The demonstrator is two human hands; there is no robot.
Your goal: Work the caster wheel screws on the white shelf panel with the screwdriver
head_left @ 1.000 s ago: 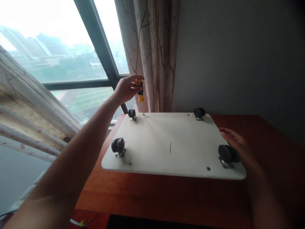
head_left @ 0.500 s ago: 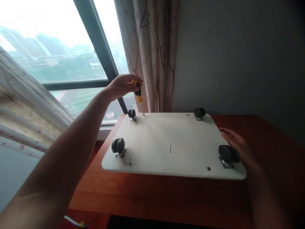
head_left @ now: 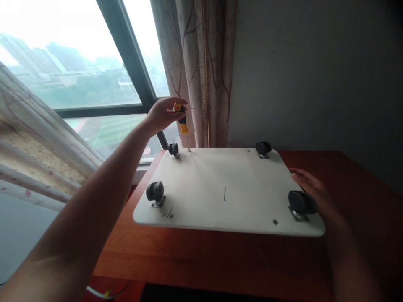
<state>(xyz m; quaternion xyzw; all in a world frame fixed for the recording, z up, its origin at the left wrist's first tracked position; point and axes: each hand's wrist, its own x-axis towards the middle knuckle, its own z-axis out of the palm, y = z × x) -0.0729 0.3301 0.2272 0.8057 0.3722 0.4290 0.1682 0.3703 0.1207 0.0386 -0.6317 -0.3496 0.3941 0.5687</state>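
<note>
A board (head_left: 226, 188) lay flat on the tabletop (head_left: 201, 260), with a caster standing at each corner. The screwdriver (head_left: 183, 126) stood upright at the far left corner, just right of the caster (head_left: 173, 149) there. Behind the tabletop hung a curtain (head_left: 201, 71), with the window (head_left: 69, 67) to its left.

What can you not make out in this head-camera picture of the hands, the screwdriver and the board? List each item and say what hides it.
- Screwdriver tip: too small to tell whether it sits in a screw.
- Screwdriver handle top: covered by the left hand.
- Right hand palm: behind the near right caster.
- Underside of the board: hidden, facing the table.
</note>
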